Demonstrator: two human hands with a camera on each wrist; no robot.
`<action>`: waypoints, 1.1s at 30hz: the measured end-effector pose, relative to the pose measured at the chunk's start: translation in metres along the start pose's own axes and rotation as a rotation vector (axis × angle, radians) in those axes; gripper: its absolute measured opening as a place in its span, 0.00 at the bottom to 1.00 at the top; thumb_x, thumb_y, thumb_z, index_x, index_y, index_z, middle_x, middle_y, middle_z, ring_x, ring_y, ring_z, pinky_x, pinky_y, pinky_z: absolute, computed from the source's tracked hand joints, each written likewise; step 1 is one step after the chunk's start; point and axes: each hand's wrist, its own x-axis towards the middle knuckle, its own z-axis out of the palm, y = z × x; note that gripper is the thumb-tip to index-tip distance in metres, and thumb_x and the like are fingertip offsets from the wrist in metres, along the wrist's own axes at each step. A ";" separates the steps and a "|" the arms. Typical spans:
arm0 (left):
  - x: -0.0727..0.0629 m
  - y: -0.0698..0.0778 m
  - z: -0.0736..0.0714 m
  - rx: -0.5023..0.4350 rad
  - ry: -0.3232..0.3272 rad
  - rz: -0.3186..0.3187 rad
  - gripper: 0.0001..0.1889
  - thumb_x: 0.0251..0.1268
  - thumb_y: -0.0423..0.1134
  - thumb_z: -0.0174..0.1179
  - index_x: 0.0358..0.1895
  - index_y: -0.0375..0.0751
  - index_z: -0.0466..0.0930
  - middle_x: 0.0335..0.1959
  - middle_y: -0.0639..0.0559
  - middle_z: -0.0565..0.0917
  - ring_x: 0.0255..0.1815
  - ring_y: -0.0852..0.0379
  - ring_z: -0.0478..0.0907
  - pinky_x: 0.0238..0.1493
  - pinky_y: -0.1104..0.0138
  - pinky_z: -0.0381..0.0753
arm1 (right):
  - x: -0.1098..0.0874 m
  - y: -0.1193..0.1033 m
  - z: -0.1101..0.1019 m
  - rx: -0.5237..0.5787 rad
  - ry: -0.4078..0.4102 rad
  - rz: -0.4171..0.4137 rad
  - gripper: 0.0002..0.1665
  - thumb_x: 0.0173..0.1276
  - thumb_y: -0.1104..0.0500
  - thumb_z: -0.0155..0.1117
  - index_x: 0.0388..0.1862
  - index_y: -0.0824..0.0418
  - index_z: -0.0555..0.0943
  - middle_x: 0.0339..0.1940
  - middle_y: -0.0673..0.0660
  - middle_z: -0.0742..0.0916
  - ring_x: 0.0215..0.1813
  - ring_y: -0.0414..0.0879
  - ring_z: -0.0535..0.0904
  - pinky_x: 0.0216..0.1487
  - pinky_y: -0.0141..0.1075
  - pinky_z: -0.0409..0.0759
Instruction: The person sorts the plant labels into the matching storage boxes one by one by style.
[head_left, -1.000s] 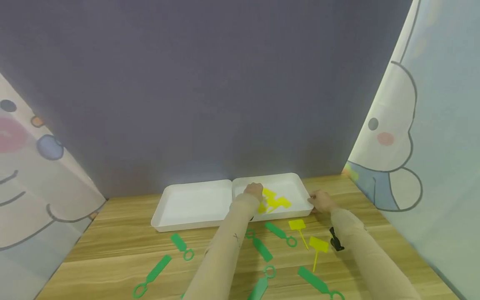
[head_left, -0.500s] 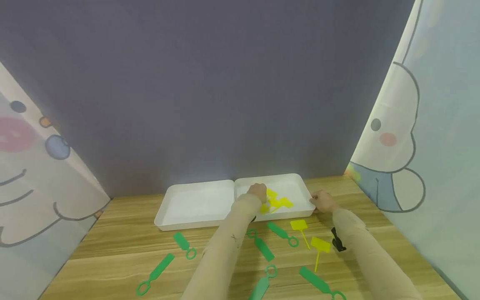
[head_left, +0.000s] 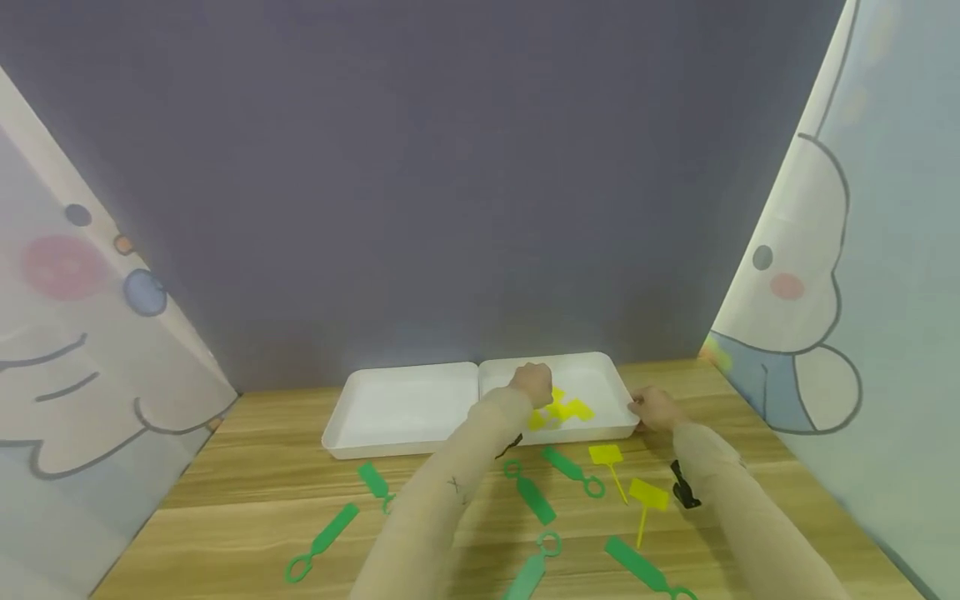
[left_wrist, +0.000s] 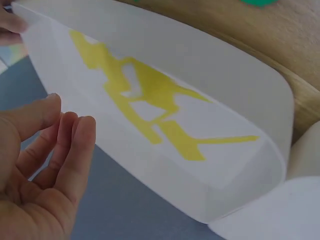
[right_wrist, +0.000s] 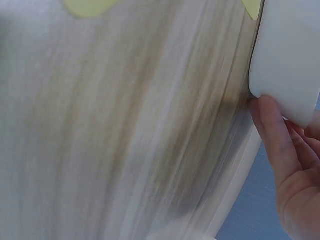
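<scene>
Along the far edge of the wooden table (head_left: 225, 475), the left tray (head_left: 408, 408) and the right tray (head_left: 600, 379), both white, are set end to end. Behind them the space is closed by a dark grey panel (head_left: 465, 183), and at both sides by pale sheets (head_left: 795, 292) printed with cartoon figures. On the nearer part of the table, green tags (head_left: 535, 498) with ring ends are scattered, and two yellow stakes (head_left: 648, 494) are seen towards its right edge. More of the same kind, a yellow pile (left_wrist: 155, 85), are gathered inside the right tray, close to its near wall.

Compared with the frame of one second ago, the whole scene is shifted a little rightward in the head view. The left hand (head_left: 534, 383) has been brought slightly further from the left wall of the right tray, and the ring of one green tag is now partly covered by the left sleeve (head_left: 450, 492).

Between the thumb and fingertips of the left hand only a narrow gap is left, and nothing is seen held. By the right hand (head_left: 656, 408), the near right corner of the right tray is pinched.
</scene>
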 end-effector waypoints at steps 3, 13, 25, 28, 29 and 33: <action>-0.006 0.008 -0.003 -0.001 0.012 0.048 0.03 0.57 0.33 0.60 0.33 0.38 0.81 0.35 0.51 0.86 0.32 0.57 0.82 0.38 0.70 0.81 | -0.002 0.001 -0.001 0.013 -0.008 -0.003 0.14 0.66 0.70 0.47 0.44 0.82 0.74 0.35 0.71 0.82 0.29 0.47 0.80 0.32 0.38 0.83; -0.033 0.037 -0.002 -0.020 -0.024 0.087 0.08 0.56 0.37 0.62 0.39 0.39 0.81 0.40 0.51 0.85 0.42 0.55 0.82 0.42 0.72 0.80 | 0.000 0.006 -0.001 -0.005 0.000 -0.023 0.16 0.66 0.69 0.47 0.45 0.82 0.73 0.34 0.71 0.82 0.27 0.47 0.80 0.30 0.36 0.82; -0.060 0.067 0.032 -0.093 -0.173 -0.003 0.05 0.57 0.39 0.61 0.32 0.42 0.81 0.20 0.54 0.81 0.15 0.61 0.74 0.16 0.77 0.73 | 0.000 0.005 -0.001 0.030 -0.015 0.015 0.16 0.67 0.69 0.46 0.46 0.82 0.73 0.38 0.72 0.81 0.31 0.47 0.80 0.33 0.36 0.83; -0.064 0.074 0.037 -0.093 -0.205 -0.046 0.09 0.56 0.42 0.62 0.37 0.42 0.79 0.20 0.53 0.81 0.16 0.60 0.74 0.18 0.73 0.76 | 0.000 0.004 -0.001 0.020 -0.012 0.014 0.16 0.67 0.69 0.46 0.46 0.82 0.73 0.37 0.72 0.81 0.31 0.47 0.80 0.33 0.36 0.82; -0.066 0.076 0.037 -0.095 -0.216 -0.058 0.12 0.55 0.43 0.63 0.40 0.44 0.79 0.23 0.54 0.82 0.18 0.59 0.76 0.22 0.71 0.78 | 0.000 0.004 -0.001 0.017 -0.009 0.015 0.16 0.67 0.69 0.46 0.45 0.81 0.73 0.37 0.72 0.81 0.31 0.47 0.81 0.32 0.36 0.82; -0.070 0.082 0.037 -0.109 -0.255 -0.081 0.19 0.51 0.47 0.66 0.47 0.48 0.78 0.29 0.57 0.82 0.24 0.59 0.76 0.29 0.67 0.79 | -0.001 0.003 0.000 0.012 -0.005 0.002 0.16 0.67 0.69 0.47 0.46 0.82 0.73 0.37 0.72 0.81 0.31 0.48 0.81 0.32 0.36 0.82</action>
